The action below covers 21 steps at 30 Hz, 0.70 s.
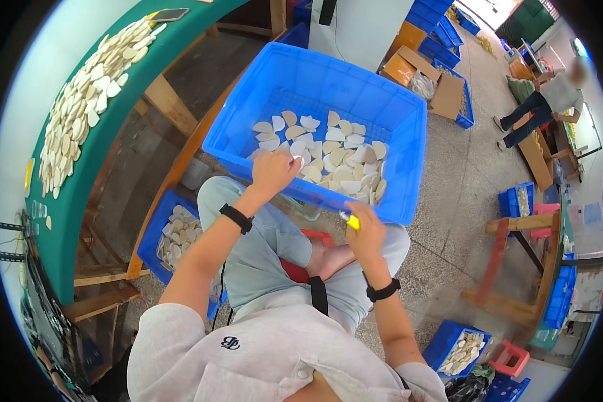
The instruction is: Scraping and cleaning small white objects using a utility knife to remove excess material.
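Indoors, workshop: speckled grey stone-like floor (442, 228), open brown cardboard box (448, 97) near the far side, a co-worker in a light top and dark trousers (549, 100) standing at upper right. Long green-topped table (63, 248) curves along the left, carrying a heap of cream, flat pieces (80, 110) and a dark phone (171, 15). Large blue rectangular plastic bin (321, 74) stands just beyond the wearer's knees; half-round cream and white flat pieces (335, 161) lie loose across its bottom.

Left hand (275, 174) reaches over the bin's near side, fingers closed in a pinch on one small white flat piece (299, 161), more pieces lying just past the fingertips. Right hand (366, 233) is outside the near rim, above the lap, fingers curled round a short yellow tool with a shiny tip (353, 222); its exact kind is blurred.
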Motion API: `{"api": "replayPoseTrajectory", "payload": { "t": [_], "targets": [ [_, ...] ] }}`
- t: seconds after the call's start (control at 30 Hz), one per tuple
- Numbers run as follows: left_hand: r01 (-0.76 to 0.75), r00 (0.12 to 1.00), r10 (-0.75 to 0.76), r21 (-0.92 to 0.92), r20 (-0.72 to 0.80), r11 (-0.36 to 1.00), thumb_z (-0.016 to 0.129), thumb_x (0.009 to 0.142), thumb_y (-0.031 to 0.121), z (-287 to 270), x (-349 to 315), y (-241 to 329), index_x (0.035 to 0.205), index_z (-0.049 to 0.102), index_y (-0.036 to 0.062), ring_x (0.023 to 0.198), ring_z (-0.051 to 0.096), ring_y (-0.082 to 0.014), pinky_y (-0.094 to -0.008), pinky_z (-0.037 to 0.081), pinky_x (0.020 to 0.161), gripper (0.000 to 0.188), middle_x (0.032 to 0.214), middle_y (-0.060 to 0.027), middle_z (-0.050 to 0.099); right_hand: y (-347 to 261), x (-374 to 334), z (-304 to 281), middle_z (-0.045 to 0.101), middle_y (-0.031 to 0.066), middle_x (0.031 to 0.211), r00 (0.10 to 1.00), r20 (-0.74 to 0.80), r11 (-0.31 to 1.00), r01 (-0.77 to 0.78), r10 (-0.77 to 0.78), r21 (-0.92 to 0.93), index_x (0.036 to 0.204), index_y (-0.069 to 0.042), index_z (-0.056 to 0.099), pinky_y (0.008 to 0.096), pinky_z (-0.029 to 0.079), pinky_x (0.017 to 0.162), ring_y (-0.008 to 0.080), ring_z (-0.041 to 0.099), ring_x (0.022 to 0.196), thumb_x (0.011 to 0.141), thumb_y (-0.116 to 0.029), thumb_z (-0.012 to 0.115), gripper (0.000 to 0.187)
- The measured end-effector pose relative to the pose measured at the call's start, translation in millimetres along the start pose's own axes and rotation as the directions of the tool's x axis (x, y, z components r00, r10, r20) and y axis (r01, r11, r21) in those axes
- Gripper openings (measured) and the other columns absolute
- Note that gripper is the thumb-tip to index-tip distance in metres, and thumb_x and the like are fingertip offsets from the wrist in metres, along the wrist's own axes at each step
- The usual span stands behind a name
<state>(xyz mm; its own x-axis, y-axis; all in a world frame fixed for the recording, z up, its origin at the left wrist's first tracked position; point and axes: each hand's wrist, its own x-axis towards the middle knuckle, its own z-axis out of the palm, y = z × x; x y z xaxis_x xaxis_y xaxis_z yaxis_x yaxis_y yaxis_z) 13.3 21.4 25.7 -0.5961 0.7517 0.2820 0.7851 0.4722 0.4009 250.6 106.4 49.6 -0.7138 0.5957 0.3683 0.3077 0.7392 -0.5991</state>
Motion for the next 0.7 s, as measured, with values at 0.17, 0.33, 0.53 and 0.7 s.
{"api": "replayPoseTrajectory", "payload": {
  "t": [0.17,0.33,0.53,0.7],
  "targets": [
    [-0.081,0.992,0.080,0.001,-0.093,0.997,0.057,0.080,0.036,12,0,15,0.058,0.061,0.0076,0.051,0.055,-0.0320,-0.0429,0.041,0.047,0.036,0.055,-0.0132,0.056,19,22,-26,0.063,0.0114,0.081,0.926,0.270,0.904,-0.140,0.263,-0.403,0.097,-0.015,0.065,0.0389,0.048,0.061,0.0297,0.062,0.076,0.075,-0.025,0.062,0.025],
    [-0.136,0.989,0.138,0.041,-0.049,0.990,0.057,0.082,0.032,-1,-46,2,0.064,0.061,0.0074,0.056,0.056,-0.0303,-0.0412,0.041,0.049,0.031,0.064,-0.0128,0.060,40,-9,-3,0.063,0.0102,0.072,0.943,0.320,0.936,0.029,0.090,-0.350,0.090,-0.017,0.068,0.0386,0.048,0.057,0.0273,0.062,0.067,0.069,-0.023,0.061,0.023],
    [-0.057,0.996,0.050,-0.087,-0.073,0.995,0.061,0.076,0.026,-13,-46,7,0.065,0.062,0.0069,0.059,0.057,-0.0297,-0.0400,0.042,0.051,0.022,0.068,-0.0103,0.060,29,-25,0,0.064,0.0057,0.067,0.916,0.380,0.939,0.013,0.126,-0.343,0.085,-0.019,0.066,0.0383,0.047,0.049,0.0255,0.062,0.060,0.073,-0.033,0.061,0.019],
    [-0.049,0.998,0.044,-0.097,-0.050,0.994,0.061,0.076,0.025,-11,-39,9,0.066,0.062,0.0070,0.060,0.058,-0.0301,-0.0401,0.042,0.052,0.021,0.069,-0.0095,0.060,28,-18,-3,0.064,0.0061,0.072,0.896,0.401,0.929,-0.033,0.191,-0.368,0.086,-0.017,0.065,0.0392,0.047,0.051,0.0260,0.063,0.065,0.073,-0.032,0.061,0.020]
  ]
}}
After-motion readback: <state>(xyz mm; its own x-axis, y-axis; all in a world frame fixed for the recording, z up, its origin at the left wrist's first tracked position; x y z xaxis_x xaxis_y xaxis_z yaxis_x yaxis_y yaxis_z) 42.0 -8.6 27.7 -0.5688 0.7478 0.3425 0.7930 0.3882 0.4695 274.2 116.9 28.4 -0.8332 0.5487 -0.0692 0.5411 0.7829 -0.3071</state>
